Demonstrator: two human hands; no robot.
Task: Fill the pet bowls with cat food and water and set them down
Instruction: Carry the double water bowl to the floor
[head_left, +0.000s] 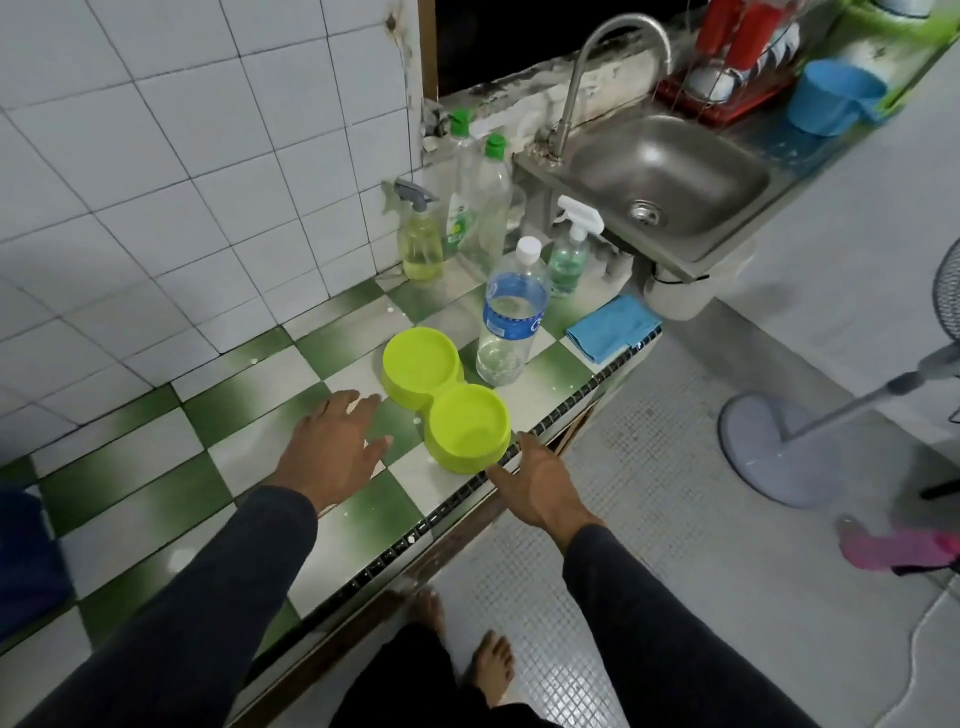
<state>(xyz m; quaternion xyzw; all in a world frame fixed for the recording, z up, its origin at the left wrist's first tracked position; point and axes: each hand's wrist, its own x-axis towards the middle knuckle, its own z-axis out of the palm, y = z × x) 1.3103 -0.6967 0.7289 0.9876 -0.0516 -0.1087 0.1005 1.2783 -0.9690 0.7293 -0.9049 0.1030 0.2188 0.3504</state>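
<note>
Empty hands over a checked tabletop

Left hand (332, 452) and right hand (540, 480), each grip spread, flank the green double pet bowl (447, 405) at the tabletop (156, 467) front edge; water bottle (511, 317) just behind, steel sink (670, 182) beyond, white-tiled wall.

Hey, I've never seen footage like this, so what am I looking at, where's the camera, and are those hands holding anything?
This is one picture from a camera worn on a person's head, looking down at their own arms. The left hand and right hand are open and hold nothing. On the tiled counter between them sits a green double pet bowl, both cups empty. Behind it stand a water bottle, some cleaning bottles and a blue cloth, with a sink beyond.
</note>
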